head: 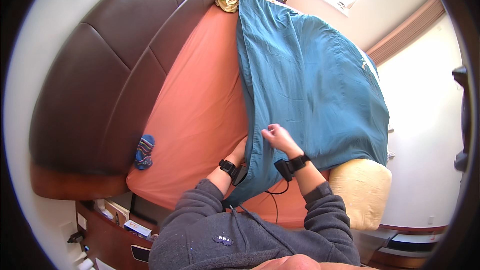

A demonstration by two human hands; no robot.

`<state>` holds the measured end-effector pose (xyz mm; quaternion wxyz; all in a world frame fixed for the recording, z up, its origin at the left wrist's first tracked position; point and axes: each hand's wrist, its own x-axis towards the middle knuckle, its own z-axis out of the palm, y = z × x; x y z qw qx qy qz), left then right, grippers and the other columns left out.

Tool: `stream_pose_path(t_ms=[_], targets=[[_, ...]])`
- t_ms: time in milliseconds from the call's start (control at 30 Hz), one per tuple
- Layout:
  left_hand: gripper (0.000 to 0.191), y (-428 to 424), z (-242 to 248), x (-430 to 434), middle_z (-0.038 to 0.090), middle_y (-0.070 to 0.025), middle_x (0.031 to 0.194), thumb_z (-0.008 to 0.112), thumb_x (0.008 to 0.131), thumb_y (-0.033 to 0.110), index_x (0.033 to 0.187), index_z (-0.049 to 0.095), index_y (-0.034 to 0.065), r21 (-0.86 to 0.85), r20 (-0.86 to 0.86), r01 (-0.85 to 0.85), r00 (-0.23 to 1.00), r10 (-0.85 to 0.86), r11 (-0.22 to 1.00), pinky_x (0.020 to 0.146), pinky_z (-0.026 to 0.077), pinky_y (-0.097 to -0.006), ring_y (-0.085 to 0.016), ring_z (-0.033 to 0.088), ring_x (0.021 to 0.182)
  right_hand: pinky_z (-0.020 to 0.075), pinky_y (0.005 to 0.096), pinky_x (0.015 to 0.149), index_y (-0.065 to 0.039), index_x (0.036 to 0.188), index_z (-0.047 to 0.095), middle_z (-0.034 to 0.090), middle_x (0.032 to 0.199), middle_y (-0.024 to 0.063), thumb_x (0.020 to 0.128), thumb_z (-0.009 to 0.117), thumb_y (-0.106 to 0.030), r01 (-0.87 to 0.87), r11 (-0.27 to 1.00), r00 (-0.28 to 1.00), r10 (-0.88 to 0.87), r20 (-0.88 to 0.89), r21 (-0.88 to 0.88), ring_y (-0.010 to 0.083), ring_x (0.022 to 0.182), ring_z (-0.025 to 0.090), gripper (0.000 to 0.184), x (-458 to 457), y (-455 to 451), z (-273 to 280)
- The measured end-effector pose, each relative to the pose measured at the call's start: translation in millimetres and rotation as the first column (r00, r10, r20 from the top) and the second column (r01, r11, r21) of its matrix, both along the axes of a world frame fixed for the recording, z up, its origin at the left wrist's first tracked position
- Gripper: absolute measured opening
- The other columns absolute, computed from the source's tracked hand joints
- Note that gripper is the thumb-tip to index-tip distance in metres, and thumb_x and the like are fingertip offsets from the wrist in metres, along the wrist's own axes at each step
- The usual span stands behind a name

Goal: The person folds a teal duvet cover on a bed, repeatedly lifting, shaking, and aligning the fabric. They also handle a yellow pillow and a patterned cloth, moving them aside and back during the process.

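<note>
A teal duvet cover (281, 67) is spread over the bed, its long folded edge running from the far end towards me. My left hand (240, 152) reaches under that near edge, so the fingers are hidden and their grip cannot be seen. Just above the top of the cover is my right hand (280, 139), fingers loosely curled; whether it pinches any fabric cannot be told. Beneath lies a coral fitted sheet (202, 108), bare along the headboard side. Black straps with small devices sit on both wrists, and a dark cable hangs below the right one.
A dark brown padded headboard (97, 82) rises on the left, with striped socks (144, 152) beside it. A pale yellow quilt (362, 193) bulges at the right corner. Patterned fabric (227, 0) lies at the far end. The wooden nightstand (108, 242) at lower left holds boxes and a phone (141, 254).
</note>
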<state>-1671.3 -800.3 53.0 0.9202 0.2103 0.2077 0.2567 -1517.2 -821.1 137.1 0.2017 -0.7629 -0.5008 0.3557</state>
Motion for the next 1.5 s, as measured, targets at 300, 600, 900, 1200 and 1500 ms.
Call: stream_pose_path(t_ms=[300,600,900,1200,1500], targets=[[0.035,-6.8,1.0,-14.9,0.059,-0.0033,0.098,0.043,0.092,0.033,0.110,0.053,0.0043,0.050,-0.086,-0.153,0.984,0.157,0.987,0.073,0.049,-0.0244,-0.011,0.057,0.084,0.0378,0.0221,0.050,0.003,0.081,0.055,0.052,0.065,-0.0023,0.081,0.063,-0.015,0.167,0.984,0.918,-0.134,-0.374,0.057,0.0035,0.059,0.044,0.020,-13.0,-6.3,-21.5],[0.027,-5.2,32.2,-14.5,0.061,-0.0069,0.096,0.047,0.091,0.019,0.111,0.053,0.0016,-0.031,-0.063,0.145,0.987,-0.147,0.989,0.066,0.052,-0.0263,-0.014,0.061,0.079,0.0376,0.0172,0.054,0.001,0.085,0.055,0.053,0.070,-0.0051,0.083,0.061,-0.012,0.219,0.944,0.903,-0.100,-0.418,0.248,0.0009,0.062,0.045,0.015,2.8,-17.2,8.1],[0.019,2.0,-1.1,-26.5,0.061,-0.0067,0.089,0.053,0.088,0.012,0.103,0.054,0.0007,-0.010,-0.126,0.033,0.991,-0.034,0.999,0.061,0.052,-0.0270,-0.014,0.060,0.077,0.0286,0.0157,0.047,-0.009,0.083,0.057,0.049,0.066,-0.0100,0.087,0.058,-0.018,0.313,0.931,0.820,-0.166,-0.548,0.187,-0.0011,0.054,0.038,0.010,1.4,-16.7,33.7],[0.026,-7.5,-65.6,0.1,0.060,-0.0057,0.089,0.053,0.088,0.022,0.103,0.056,0.0020,0.225,-0.147,-0.092,0.981,0.127,0.970,0.067,0.047,-0.0284,-0.013,0.057,0.076,0.0326,0.0170,0.048,-0.004,0.081,0.054,0.047,0.065,-0.0074,0.086,0.058,-0.017,0.125,0.968,0.883,-0.008,-0.470,0.218,0.0003,0.056,0.040,0.014,-22.8,0.0,55.2],[0.037,-64.7,12.2,-49.1,0.058,-0.0060,0.102,0.053,0.088,0.026,0.114,0.051,-0.0003,-0.372,0.186,0.007,0.980,0.067,0.928,0.073,0.047,-0.0289,-0.015,0.056,0.085,0.0411,0.0204,0.054,-0.003,0.086,0.055,0.052,0.067,-0.0037,0.086,0.058,-0.018,0.188,0.982,0.913,-0.161,-0.376,0.036,0.0051,0.058,0.048,0.015,-10.3,2.7,-8.8]])
